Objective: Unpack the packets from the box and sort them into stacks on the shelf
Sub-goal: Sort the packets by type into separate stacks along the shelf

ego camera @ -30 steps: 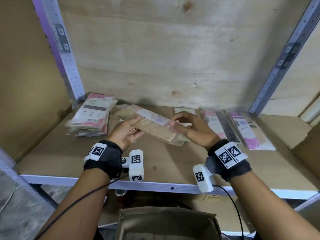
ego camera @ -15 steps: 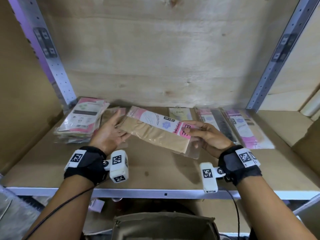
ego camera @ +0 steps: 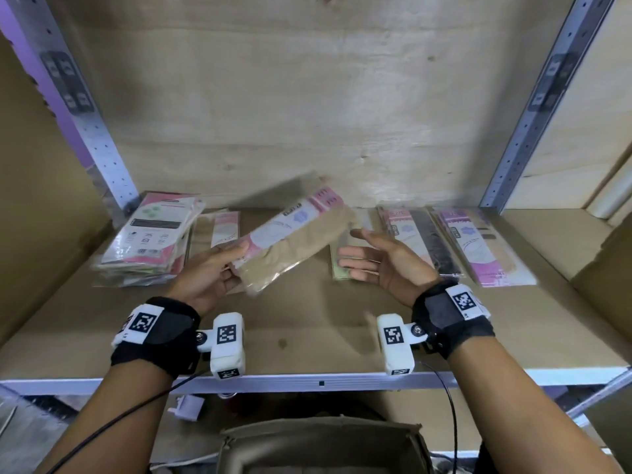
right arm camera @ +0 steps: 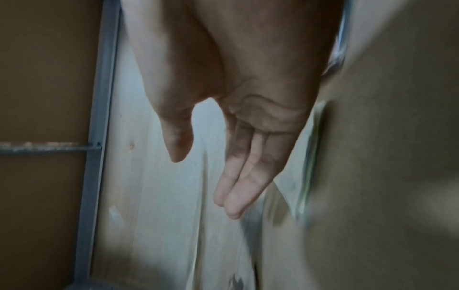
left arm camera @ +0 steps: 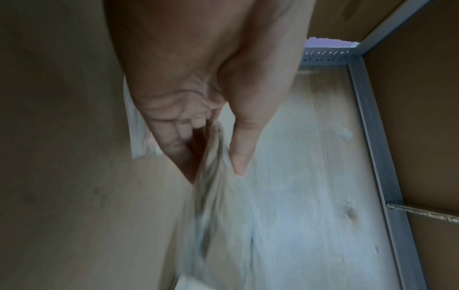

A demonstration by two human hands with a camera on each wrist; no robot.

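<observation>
My left hand (ego camera: 219, 268) pinches the near end of a long tan packet with a pink and white label (ego camera: 294, 234), held tilted above the shelf board (ego camera: 307, 336). In the left wrist view the thumb (left arm camera: 240, 149) and fingers clamp the blurred packet edge (left arm camera: 211, 166). My right hand (ego camera: 372, 258) hovers just right of the packet with straight fingers (right arm camera: 236, 188) and holds nothing. The cardboard box (ego camera: 321, 446) sits below the shelf's front edge.
A stack of pink and white packets (ego camera: 150, 241) lies at the back left, a tan packet (ego camera: 219, 230) beside it. Pink, black and purple packets (ego camera: 444, 241) lie in rows at the back right. Metal uprights (ego camera: 85, 124) and cardboard walls (ego camera: 34, 217) flank the shelf.
My right hand has let go of the tan packet and opened. My left hand has taken hold of the packet's near end, and the packet has swung to point up and right.
</observation>
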